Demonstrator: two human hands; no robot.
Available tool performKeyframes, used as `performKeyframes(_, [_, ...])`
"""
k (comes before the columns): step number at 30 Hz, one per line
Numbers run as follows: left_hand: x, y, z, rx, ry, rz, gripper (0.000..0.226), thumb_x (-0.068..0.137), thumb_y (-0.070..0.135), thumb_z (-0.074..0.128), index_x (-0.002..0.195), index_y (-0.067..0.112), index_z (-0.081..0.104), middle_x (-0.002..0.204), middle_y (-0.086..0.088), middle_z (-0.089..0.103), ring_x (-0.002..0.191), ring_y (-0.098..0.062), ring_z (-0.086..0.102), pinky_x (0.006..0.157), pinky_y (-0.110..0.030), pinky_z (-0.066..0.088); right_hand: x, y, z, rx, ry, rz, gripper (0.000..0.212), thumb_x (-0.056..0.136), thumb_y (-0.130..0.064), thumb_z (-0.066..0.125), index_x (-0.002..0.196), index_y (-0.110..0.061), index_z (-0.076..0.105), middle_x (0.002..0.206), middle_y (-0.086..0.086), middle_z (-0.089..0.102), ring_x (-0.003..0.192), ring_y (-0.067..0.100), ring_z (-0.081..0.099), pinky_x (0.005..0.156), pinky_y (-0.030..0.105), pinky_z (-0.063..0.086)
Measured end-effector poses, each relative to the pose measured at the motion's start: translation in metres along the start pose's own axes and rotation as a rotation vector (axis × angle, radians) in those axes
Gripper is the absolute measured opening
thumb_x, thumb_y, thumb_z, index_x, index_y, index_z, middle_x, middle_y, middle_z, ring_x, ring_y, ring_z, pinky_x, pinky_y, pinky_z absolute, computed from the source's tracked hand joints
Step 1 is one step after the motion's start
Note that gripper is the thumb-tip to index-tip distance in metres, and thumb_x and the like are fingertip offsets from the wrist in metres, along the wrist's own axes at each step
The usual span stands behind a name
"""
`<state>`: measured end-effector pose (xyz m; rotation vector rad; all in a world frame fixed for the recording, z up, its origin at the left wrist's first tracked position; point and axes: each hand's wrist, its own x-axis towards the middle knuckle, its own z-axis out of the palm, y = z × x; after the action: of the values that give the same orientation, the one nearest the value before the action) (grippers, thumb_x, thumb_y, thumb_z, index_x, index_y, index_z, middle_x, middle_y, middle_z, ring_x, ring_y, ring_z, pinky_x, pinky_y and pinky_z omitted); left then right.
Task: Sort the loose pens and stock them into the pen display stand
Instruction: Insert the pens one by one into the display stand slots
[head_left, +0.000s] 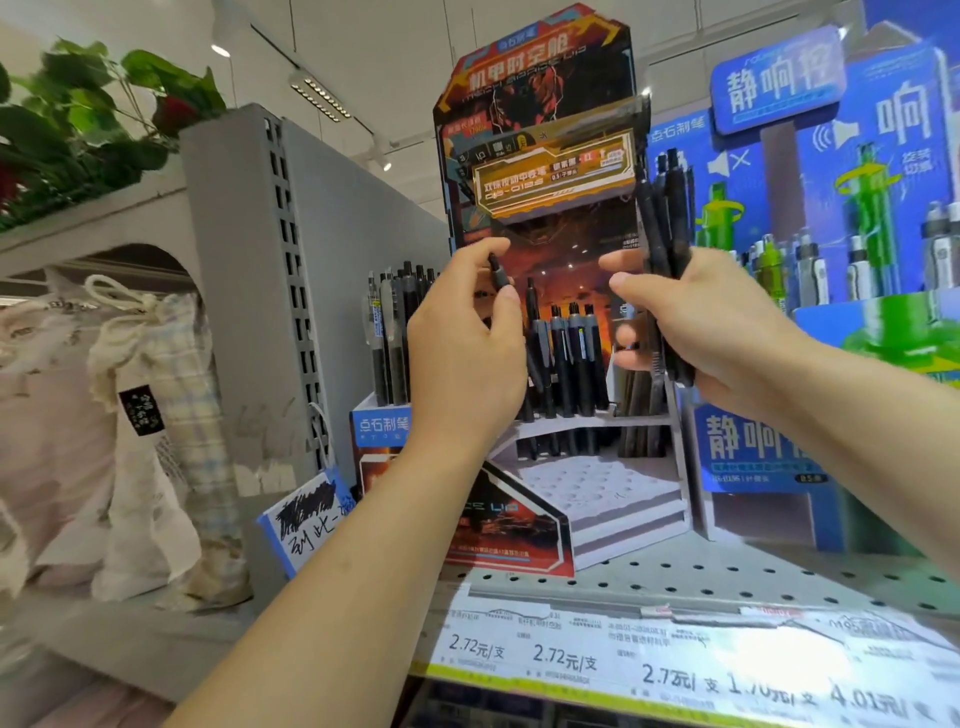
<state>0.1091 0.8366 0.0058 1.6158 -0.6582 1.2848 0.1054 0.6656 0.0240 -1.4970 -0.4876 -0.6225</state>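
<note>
At the stand (540, 156), mid-stocking: left hand (462, 358) pinches one pen (500, 275), right hand (696, 332) grips a bundle (667, 249).

Single pen is held upright in front of the stand's upper tier, near the row of stocked pens (571, 358); the white holed tier (597, 486) below looks mostly unfilled. Bundle is upright just right of the stand. Risks, as judged: right grip is loose around many pens, so one could slide out and drop to the shelf (727, 577); left hand could knock the standing row while lowering; wrong slot or model likely, since the blue stand (753, 441) sits right beside.
</note>
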Motion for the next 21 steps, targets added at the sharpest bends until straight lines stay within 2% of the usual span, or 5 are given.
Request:
performKeyframes(6, [0.000,-0.002,0.002,0.152,-0.050,0.017,0.038,0.099,0.014,0.056,0.128,0.036,0.051,0.087,0.018,0.063,0.073,-0.005,0.064,0.072,-0.040,0.062,0.004,0.004,-0.003,-0.053,-0.005,-0.010,0.019,0.103,-0.014,0.056,0.120,-0.017,0.062,0.046,-0.010,0.044,0.042,0.009,0.043,0.038,0.023,0.039])
performKeyframes(10, [0.003,-0.004,0.003,0.183,-0.060,0.009,0.027,0.098,0.016,0.060,0.113,0.037,0.052,0.087,0.021,0.061,0.071,-0.005,0.065,0.069,-0.037,0.063,0.002,0.001,-0.002,-0.064,0.000,0.001,0.017,0.102,-0.014,0.056,0.118,-0.016,0.063,0.047,-0.007,0.046,0.043,0.011,0.045,0.038,0.023,0.040])
performKeyframes(15, [0.004,-0.008,0.006,0.279,-0.118,0.005,0.036,0.098,0.020,0.059,0.130,0.034,0.055,0.098,0.015,0.059,0.086,-0.011,0.066,0.078,-0.040,0.061,0.000,-0.002,-0.001,-0.072,-0.021,0.021,0.018,0.102,-0.013,0.057,0.119,-0.016,0.061,0.056,-0.001,0.047,0.039,0.008,0.046,0.037,0.021,0.039])
performKeyframes(17, [0.005,-0.009,0.008,0.396,-0.228,-0.008,0.051,0.095,0.023,0.057,0.142,0.035,0.044,0.101,0.006,0.062,0.092,-0.020,0.063,0.083,-0.040,0.056,-0.001,-0.002,0.000,-0.094,-0.038,0.022,0.019,0.102,-0.013,0.058,0.120,-0.018,0.059,0.063,0.003,0.048,0.039,0.008,0.048,0.037,0.022,0.040])
performKeyframes(21, [0.004,-0.011,0.015,0.628,-0.509,-0.149,0.074,0.091,0.036,0.053,0.154,0.038,0.015,0.093,-0.006,0.065,0.077,-0.027,0.063,0.071,-0.040,0.055,0.000,-0.002,0.001,-0.092,-0.065,0.051,0.019,0.104,-0.014,0.053,0.121,-0.021,0.054,0.072,0.006,0.050,0.044,0.007,0.051,0.040,0.023,0.044])
